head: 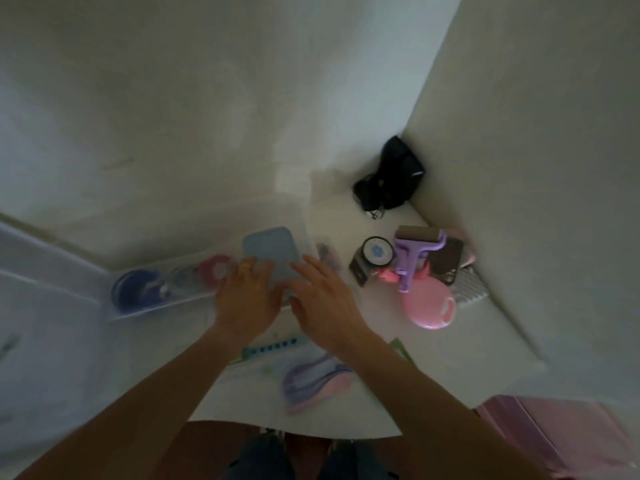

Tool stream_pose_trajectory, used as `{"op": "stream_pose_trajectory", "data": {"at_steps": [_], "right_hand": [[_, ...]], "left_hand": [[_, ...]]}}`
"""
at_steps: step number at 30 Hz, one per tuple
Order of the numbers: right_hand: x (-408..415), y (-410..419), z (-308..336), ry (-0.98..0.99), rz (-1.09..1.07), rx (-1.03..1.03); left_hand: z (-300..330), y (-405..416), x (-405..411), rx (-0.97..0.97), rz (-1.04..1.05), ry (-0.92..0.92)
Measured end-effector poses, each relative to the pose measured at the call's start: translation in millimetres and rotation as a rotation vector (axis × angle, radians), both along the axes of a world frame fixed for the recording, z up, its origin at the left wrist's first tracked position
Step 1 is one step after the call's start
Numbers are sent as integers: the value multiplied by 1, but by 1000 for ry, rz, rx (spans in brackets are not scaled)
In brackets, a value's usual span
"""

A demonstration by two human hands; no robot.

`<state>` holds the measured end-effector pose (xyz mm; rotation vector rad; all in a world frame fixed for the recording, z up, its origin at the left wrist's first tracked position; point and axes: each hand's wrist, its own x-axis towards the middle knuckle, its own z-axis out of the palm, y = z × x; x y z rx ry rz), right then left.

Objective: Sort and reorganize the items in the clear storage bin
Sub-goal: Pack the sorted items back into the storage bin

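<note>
Head view: sorting judged partly done.
Blue case (272, 256) is pressed into clear bin (166, 299) by flat, open left hand (247, 299) and right hand (323, 299); pink items (429, 306) remain outside at 3 o'clock.

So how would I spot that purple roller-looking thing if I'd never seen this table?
Look to the far right corner of the white table, below the black bundle. In the cluster there, the purple roller lies above the round pink case. It is the only purple T-shaped piece there, with a wide head and one straight handle.

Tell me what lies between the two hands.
In the head view, the light blue lid lies between the left hand and right hand; both sets of fingers rest on it.
</note>
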<state>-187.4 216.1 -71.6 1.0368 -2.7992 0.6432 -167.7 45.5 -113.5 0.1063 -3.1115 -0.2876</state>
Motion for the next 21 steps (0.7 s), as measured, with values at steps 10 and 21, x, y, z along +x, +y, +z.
{"op": "stream_pose_trajectory", "data": {"at_steps": [10,21], "right_hand": [[-11,185,2,-225,-702,-218],[-62,257,-87,-895,-1022,-353]], "left_hand": [[61,190,-17,443,-223,288],[-56,299,-64,1237,683,-588]]}}
